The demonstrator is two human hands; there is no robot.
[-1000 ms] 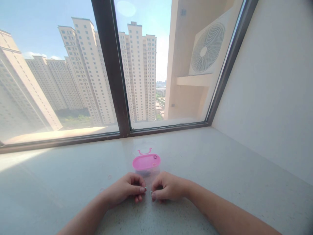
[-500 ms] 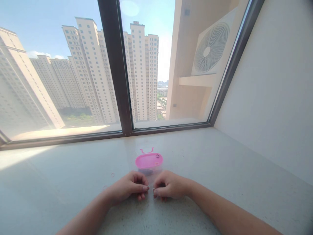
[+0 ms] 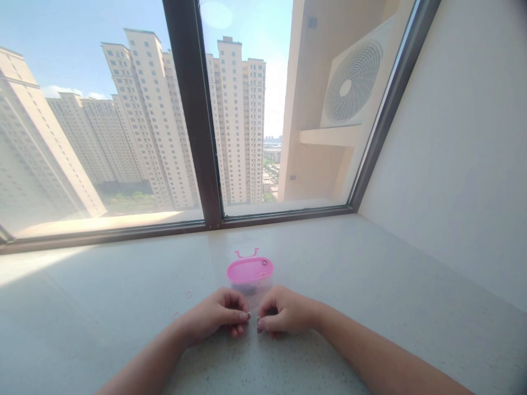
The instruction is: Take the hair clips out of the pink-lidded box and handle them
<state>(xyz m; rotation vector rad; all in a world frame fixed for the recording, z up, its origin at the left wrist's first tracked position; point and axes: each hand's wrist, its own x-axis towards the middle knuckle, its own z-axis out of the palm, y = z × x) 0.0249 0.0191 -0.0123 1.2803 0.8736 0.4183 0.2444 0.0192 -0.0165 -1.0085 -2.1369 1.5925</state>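
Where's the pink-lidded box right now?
The pink-lidded box stands on the stone sill, mid-frame in the head view, just beyond the gap between the left hand and right hand.

Pale speckled stone sill (image 3: pixel 370 258) below a dark window frame (image 3: pixel 191 109); plain wall (image 3: pixel 448 148) at right. Sunlit high-rise towers (image 3: pixel 152 120) stand beyond the glass, with an outdoor air-conditioner unit (image 3: pixel 352 82) close by.

We noted: pink lid (image 3: pixel 250 270), glossy plastic | clear tub (image 3: pixel 261 286), smooth plastic | speckled stone sill (image 3: pixel 370 285), matt | window frame (image 3: pixel 288 215), dark metal
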